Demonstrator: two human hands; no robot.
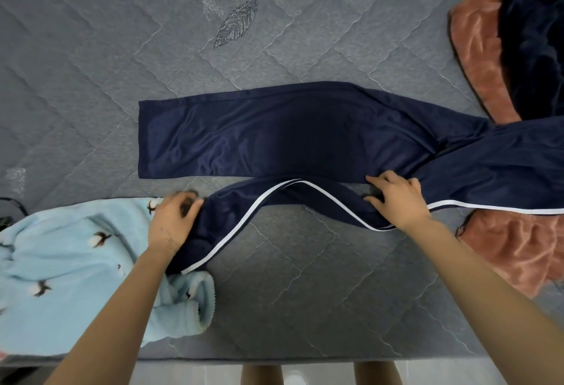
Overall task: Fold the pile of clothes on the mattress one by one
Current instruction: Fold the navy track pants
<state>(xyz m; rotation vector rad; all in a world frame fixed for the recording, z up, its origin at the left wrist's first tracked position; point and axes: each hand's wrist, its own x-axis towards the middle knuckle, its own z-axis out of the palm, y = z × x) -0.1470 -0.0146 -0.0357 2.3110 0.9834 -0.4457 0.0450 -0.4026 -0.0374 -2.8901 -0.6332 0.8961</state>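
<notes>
Navy track pants [274,137] spread across the middle of the mattress [91,64], far leg flat and pointing toward 9 o'clock, near leg rumpled, its white side stripe [244,216] snaking toward 7 o'clock. Left hand [174,220] at 8 o'clock, blurred, fingers curled and pinching the near leg close to its cuff. Right hand [396,198] at 4 o'clock, fingers spread and pressing the bunched fabric near the knee. Light blue fleece [76,262] under the left wrist; pink towel [488,64] and dark velvet garment [534,33] at 2 o'clock. Thin, glossy cloth, likely light and slippery, limp with no stiffness. Best taken at cuff and seam stripe, pulled taut, laid over the far leg.
</notes>
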